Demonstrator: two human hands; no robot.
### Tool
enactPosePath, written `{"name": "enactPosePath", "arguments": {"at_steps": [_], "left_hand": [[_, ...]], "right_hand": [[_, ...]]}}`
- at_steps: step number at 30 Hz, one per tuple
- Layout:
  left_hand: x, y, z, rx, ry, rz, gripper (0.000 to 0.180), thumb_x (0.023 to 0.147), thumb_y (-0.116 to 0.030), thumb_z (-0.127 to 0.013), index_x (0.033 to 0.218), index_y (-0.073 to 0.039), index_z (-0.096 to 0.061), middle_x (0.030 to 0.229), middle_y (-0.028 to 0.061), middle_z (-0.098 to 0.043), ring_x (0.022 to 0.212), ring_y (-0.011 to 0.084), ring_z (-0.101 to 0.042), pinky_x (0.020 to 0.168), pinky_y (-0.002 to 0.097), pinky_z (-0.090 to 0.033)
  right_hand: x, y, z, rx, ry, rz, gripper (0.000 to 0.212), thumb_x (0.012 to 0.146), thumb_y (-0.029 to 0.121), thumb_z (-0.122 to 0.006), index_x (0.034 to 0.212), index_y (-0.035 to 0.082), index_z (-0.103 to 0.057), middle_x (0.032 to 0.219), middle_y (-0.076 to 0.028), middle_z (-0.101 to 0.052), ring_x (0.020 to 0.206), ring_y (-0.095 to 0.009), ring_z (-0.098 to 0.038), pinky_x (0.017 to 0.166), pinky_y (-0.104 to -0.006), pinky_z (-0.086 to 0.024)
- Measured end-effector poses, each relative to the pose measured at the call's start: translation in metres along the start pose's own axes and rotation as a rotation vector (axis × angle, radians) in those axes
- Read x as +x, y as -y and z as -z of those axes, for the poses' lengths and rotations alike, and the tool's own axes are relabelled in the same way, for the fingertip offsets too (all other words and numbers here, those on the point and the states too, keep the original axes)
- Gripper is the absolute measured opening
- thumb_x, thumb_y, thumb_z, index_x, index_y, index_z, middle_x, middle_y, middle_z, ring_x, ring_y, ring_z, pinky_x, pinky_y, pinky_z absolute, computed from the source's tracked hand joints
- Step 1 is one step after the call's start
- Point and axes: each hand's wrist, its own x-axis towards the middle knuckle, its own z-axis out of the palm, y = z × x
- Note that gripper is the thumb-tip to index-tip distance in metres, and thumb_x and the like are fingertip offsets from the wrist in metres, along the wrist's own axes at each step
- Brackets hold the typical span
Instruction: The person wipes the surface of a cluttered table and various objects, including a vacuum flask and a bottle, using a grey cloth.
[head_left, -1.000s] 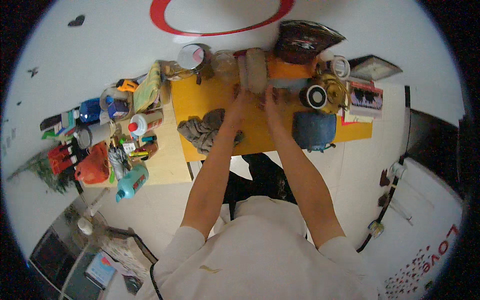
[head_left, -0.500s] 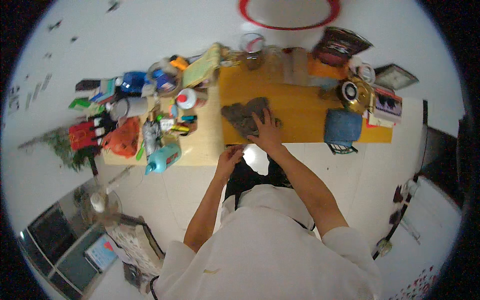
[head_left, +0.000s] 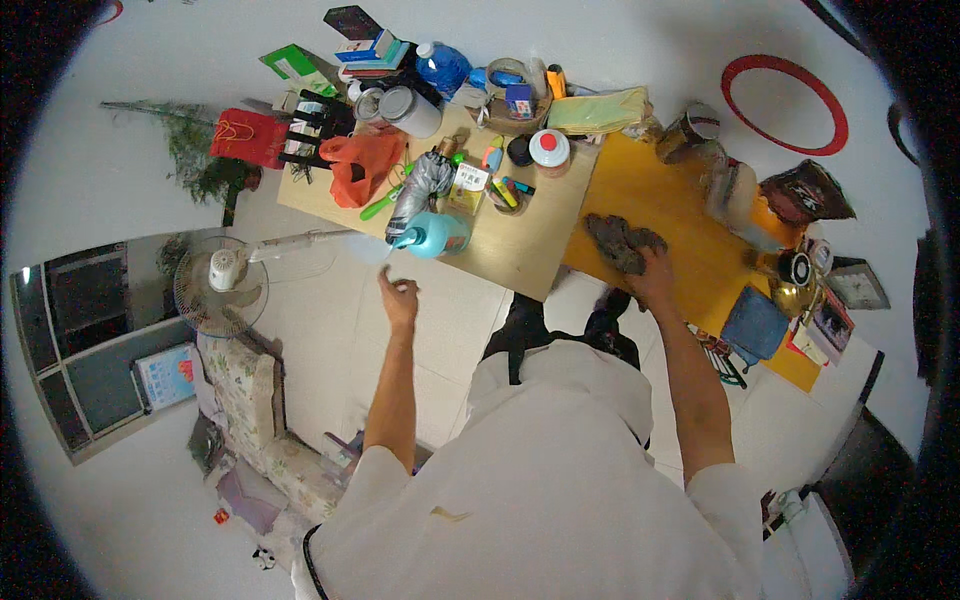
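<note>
A dark grey-brown cloth (head_left: 615, 240) lies crumpled on the orange-brown tabletop (head_left: 690, 240). My right hand (head_left: 655, 278) grips its near right edge, with the fingertips partly hidden against the fabric. Off to the left, my left hand (head_left: 400, 298) hangs over the floor just in front of the pale table's edge, holding nothing. Its fingers are loosely bent and apart. Nearest to it stands a teal pump bottle (head_left: 440, 235), whose nozzle points toward that hand.
On the pale table (head_left: 525, 240) are a silver folded umbrella (head_left: 425, 185), an orange plastic bag (head_left: 362, 170), a pen holder (head_left: 508, 198) and a red-topped white container (head_left: 549, 150). A blue cloth item (head_left: 755, 325) lies at right. A standing fan (head_left: 225, 275) is at left.
My view has swung left, so the tables appear tilted. My left hand has moved left, away from my body, toward the pump bottle. My right hand stays at the cloth, now at its edge.
</note>
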Motion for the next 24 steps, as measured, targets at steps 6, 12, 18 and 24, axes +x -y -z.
{"name": "enactPosePath", "arguments": {"at_steps": [6,12,18,24], "left_hand": [[0.077,-0.019,0.001,0.01,0.307,-0.46,0.078,0.083,0.004,-0.076,0.153,-0.004,-0.041,0.134,0.0179,-0.055,0.111,0.0291,-0.064,0.091,0.0361,-0.058],[0.065,-0.028,-0.026,-0.173,0.384,-0.387,0.087,0.076,-0.004,-0.089,0.147,0.004,-0.039,0.139,0.0149,-0.055,0.125,0.0261,-0.057,0.107,0.0377,-0.049],[0.062,-0.051,-0.052,-0.081,0.311,-0.545,0.1,0.07,-0.001,-0.091,0.151,0.004,-0.032,0.139,0.0164,-0.054,0.124,0.0284,-0.055,0.108,0.0401,-0.046],[0.087,-0.018,-0.064,-0.275,0.403,-0.477,0.108,0.071,-0.008,-0.093,0.155,0.001,-0.025,0.148,0.0203,-0.041,0.138,0.0315,-0.044,0.116,0.0442,-0.039]], "right_hand": [[-0.033,-0.057,-0.001,0.162,-0.253,-0.14,0.077,0.07,0.027,-0.081,0.14,0.005,-0.056,0.13,-0.027,-0.058,0.124,-0.047,-0.055,0.107,-0.0489,-0.047],[-0.041,-0.077,0.006,0.253,-0.47,-0.247,0.08,0.067,0.025,-0.082,0.139,0.005,-0.055,0.129,-0.028,-0.057,0.122,-0.048,-0.054,0.104,-0.0514,-0.048],[-0.058,-0.121,-0.014,0.07,-0.35,-0.441,0.085,0.071,0.031,-0.086,0.144,0.005,-0.05,0.141,-0.031,-0.048,0.121,-0.048,-0.055,0.103,-0.0514,-0.049],[-0.073,-0.123,-0.008,-0.035,-0.151,-0.537,0.104,0.072,0.038,-0.089,0.156,0.008,-0.035,0.157,-0.027,-0.03,0.135,-0.048,-0.047,0.111,-0.0497,-0.044]]}}
